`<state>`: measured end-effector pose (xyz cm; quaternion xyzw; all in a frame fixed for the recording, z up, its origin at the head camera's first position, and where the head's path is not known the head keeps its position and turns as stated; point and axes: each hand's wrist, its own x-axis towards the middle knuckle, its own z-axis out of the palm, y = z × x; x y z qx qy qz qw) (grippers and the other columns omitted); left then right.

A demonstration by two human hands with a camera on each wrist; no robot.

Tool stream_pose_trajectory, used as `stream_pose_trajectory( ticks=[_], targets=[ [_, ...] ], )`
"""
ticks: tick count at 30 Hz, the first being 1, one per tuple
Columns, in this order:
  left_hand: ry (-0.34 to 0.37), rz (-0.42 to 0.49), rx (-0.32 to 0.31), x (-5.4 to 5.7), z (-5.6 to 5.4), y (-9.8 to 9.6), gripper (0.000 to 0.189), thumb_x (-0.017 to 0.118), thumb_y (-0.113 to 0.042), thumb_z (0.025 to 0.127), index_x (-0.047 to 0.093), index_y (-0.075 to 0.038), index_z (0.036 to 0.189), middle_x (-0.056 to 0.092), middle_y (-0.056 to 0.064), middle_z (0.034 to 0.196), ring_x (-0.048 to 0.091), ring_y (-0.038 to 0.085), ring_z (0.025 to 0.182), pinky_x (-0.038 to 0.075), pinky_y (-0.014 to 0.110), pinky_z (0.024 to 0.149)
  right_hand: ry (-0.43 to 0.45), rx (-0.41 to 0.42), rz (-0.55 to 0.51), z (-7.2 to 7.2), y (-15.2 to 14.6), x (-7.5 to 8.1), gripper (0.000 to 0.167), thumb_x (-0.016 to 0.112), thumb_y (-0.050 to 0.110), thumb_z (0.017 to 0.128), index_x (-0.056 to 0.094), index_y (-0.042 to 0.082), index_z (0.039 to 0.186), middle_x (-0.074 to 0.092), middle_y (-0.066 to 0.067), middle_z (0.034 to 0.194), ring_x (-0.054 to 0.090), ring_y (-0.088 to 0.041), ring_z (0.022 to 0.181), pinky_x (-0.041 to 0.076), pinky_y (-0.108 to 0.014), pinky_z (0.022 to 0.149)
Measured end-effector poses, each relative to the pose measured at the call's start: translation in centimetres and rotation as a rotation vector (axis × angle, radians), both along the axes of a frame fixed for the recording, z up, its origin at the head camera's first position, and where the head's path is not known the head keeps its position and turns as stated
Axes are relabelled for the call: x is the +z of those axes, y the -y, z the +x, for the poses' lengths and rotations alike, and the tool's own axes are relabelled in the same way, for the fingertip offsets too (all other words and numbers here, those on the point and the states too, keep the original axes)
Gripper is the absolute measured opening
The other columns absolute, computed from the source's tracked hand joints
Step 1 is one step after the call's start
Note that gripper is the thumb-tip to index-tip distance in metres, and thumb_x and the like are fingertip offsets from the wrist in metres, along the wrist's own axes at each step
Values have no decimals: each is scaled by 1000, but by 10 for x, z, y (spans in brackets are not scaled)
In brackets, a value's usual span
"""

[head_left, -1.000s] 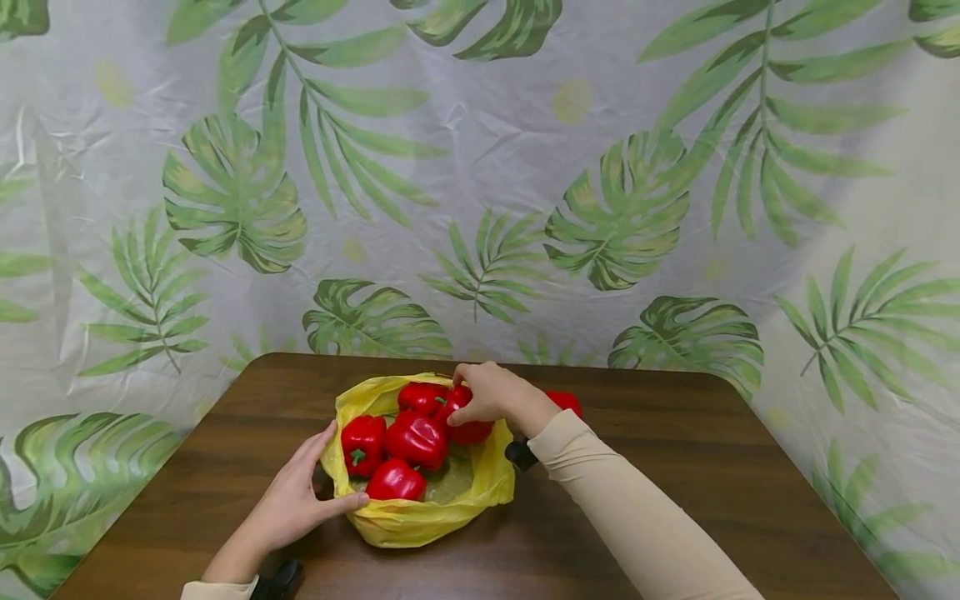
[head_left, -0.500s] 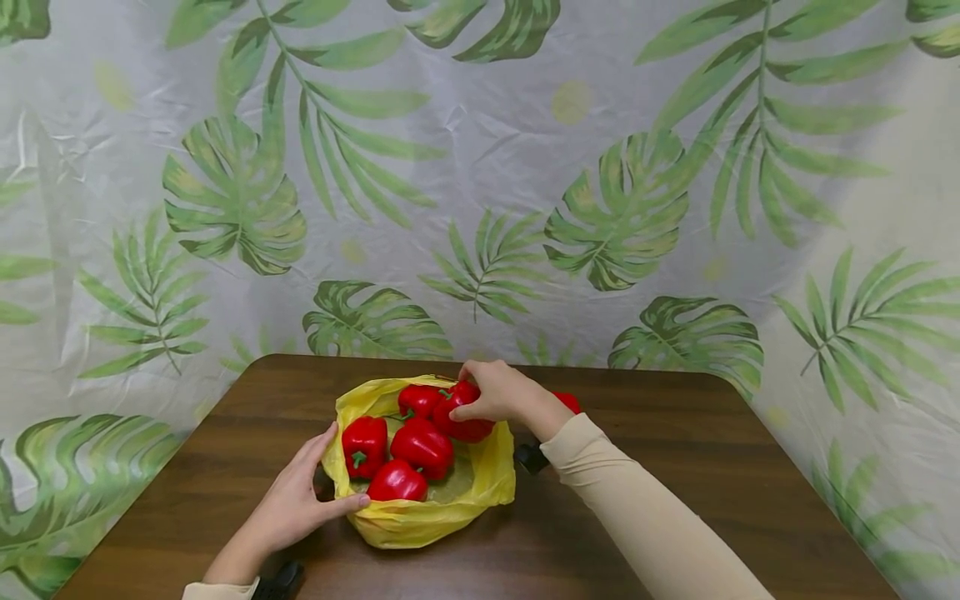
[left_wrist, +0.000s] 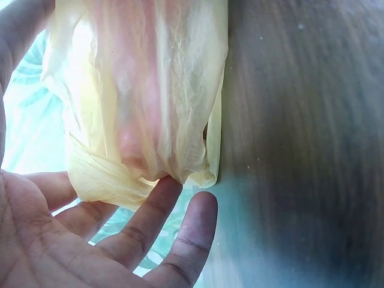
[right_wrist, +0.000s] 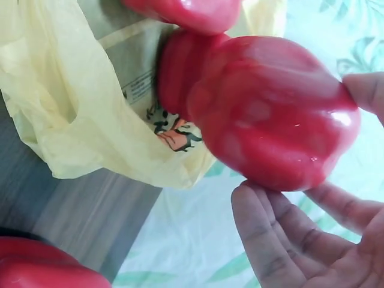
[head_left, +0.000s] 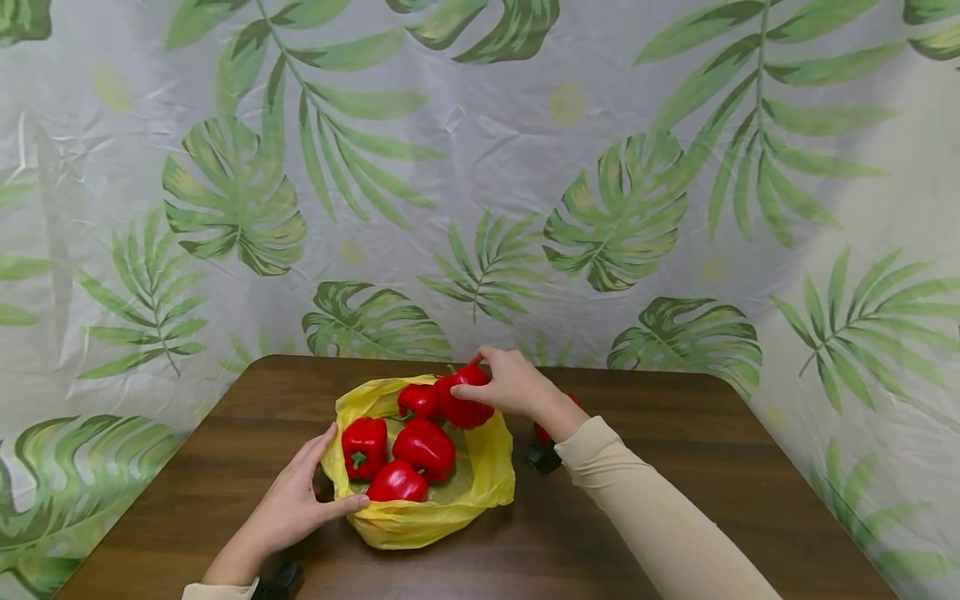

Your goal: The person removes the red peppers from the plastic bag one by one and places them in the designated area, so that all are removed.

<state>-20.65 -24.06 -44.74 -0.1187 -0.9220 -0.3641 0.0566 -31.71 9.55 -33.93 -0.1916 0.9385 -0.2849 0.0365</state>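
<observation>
A yellow plastic bag [head_left: 420, 527] stands with its mouth spread, several red bell peppers inside. My left hand [head_left: 294, 500] rests at the bag's left side, thumb on the front rim and fingers on the left edge. The left wrist view shows those fingers [left_wrist: 137, 234] fairly straight against the thin plastic. Above the bag's back right, my right hand [head_left: 513, 385] grips a red bell pepper [right_wrist: 276, 111] between thumb and fingertips, green stem upward in the head view. Among those inside are a left pepper [head_left: 364, 447], a middle pepper [head_left: 424, 450] and a front pepper [head_left: 397, 482].
Another red pepper [right_wrist: 45, 267] lies on the table right of the bag, partly hidden by the right forearm in the head view. The brown wooden table [head_left: 675, 467] ends at the back before a leaf-patterned curtain [head_left: 495, 167].
The right hand has lifted its pepper up and slightly right, from among the others to the bag's back right rim. The middle pepper has shifted slightly right and down. The left hand stays put.
</observation>
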Motion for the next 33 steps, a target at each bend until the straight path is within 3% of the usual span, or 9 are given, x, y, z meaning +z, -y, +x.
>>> stream_pose_trajectory(
  ticks=[4,19,25,30,33],
  targets=[
    [1,5,-2,0,0,0,117,91,-50,83,28,-1,169,43,28,164,55,50,139,65,47,89,12,-22,-34,-1,-7,0,55,75,52,97,64,13,135,71,-14,139,71,-29,124,62,-45,100],
    [-18,0,-7,-4,-3,-2,118,90,-54,83,28,-1,169,42,29,164,50,54,144,58,63,101,51,-56,-81,0,-44,-1,60,72,55,98,64,10,137,75,-12,121,72,-24,105,63,-43,90],
    [30,17,1,-4,-2,-2,118,90,-53,83,27,-3,170,40,27,165,51,51,143,64,52,92,78,-72,-131,-1,-63,2,61,71,53,100,62,8,139,76,-14,111,75,-26,89,64,-44,83],
    [52,16,4,-3,-1,-1,118,90,-53,84,26,-4,170,39,27,166,52,52,143,66,50,90,107,-100,-182,-1,-77,1,60,71,51,101,60,8,140,76,-16,111,78,-37,93,65,-51,89],
    [56,12,5,-3,-2,-1,118,89,-53,84,25,-4,170,38,28,166,51,53,143,65,50,90,114,-117,-193,-1,-85,1,60,71,52,101,60,9,142,75,-17,112,79,-35,93,65,-50,90]
  ],
)
